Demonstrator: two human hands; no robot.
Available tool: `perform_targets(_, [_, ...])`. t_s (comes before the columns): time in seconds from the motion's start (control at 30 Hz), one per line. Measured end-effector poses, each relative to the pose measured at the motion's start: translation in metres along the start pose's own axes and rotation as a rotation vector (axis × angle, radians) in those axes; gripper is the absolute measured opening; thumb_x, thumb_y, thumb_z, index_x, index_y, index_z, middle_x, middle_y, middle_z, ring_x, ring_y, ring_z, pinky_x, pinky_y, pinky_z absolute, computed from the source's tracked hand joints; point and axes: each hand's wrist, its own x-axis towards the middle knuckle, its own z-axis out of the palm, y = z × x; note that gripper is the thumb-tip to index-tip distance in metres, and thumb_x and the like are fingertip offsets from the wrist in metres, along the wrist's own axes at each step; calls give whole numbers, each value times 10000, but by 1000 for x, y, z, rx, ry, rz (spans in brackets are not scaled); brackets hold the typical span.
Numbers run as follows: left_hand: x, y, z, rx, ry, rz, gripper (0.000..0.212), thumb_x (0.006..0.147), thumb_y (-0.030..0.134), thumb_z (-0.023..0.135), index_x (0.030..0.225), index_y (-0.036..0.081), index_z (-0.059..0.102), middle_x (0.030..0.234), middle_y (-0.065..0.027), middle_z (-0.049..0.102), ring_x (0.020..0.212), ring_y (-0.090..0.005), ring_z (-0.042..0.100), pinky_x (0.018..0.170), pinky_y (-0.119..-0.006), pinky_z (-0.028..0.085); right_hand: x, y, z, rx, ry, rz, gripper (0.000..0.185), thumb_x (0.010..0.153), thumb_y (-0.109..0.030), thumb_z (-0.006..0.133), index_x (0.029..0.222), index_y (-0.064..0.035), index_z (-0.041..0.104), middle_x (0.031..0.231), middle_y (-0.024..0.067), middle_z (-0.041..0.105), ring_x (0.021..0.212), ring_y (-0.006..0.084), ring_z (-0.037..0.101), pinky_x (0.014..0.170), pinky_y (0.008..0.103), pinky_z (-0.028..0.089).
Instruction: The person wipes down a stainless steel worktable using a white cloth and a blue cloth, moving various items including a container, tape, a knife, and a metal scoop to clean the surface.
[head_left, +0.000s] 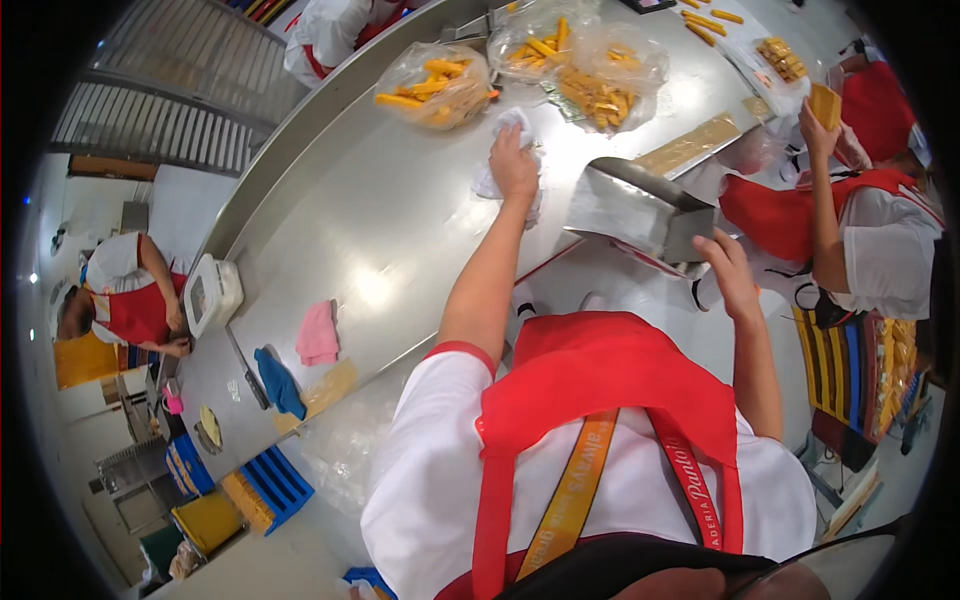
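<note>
My left hand (515, 166) reaches out over the stainless steel table (330, 232) and presses on a crumpled white cloth (489, 184). A metal scoop (622, 202), wide-mouthed with raised sides, hangs partly over the table's near edge. My right hand (727, 266) has hold of the back end of that scoop, thumb against its flat end wall. Beyond my left hand lies a clear plastic bag of yellow bread sticks (435, 86). More sticks fill the open plastic bags (600, 94) to its right.
A pink cloth (318, 333), a blue cloth (280, 382), a knife (251, 379) and a white plastic tub (214, 294) lie leftward. A co-worker (862, 225) at right holds a yellow packet (825, 106). Another person (135, 292) stands far left. Stacked crates (270, 487) stand below.
</note>
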Motion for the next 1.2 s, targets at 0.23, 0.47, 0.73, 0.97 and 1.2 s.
perform_targets(0.23, [-54,-77,-112,40,371,-114,335,819,12,523,1143,-32,597,1178,-199,598,1153,-347,519,1037,-428,345,52,-1,33,-213,-143,-87,465,843,-426,571,803,37,561,711,93,538,682,148,496,609,335,409])
perform_targets(0.47, [-142,-38,-126,461,115,-122,570,800,124,590,1335,6,433,1364,-267,409,1283,-389,373,1075,-474,262,133,-54,188,-62,-512,-78,563,787,-496,601,850,63,629,754,139,601,686,215,544,639,375,441])
perform_targets(0.73, [-142,-17,-107,150,-133,-17,482,814,139,588,1270,16,491,1344,-238,432,1261,-360,403,1041,-479,311,142,-108,424,10,-761,153,535,773,-468,617,966,31,631,873,125,582,792,216,537,710,340,451])
perform_targets(0.97, [-117,-12,-129,-344,-255,19,527,821,295,620,1271,43,515,1309,-201,490,1281,-357,381,1062,-477,264,101,-79,525,-32,-679,323,643,834,-465,554,1145,98,562,1222,252,559,1156,327,533,909,401,435])
perform_targets(1.2, [-98,-59,-132,320,-130,202,610,792,369,651,1287,43,509,1362,-205,434,1300,-354,364,1066,-576,200,137,-97,508,-446,-1190,-276,618,836,-537,557,1038,39,652,1103,261,604,951,353,614,815,431,488])
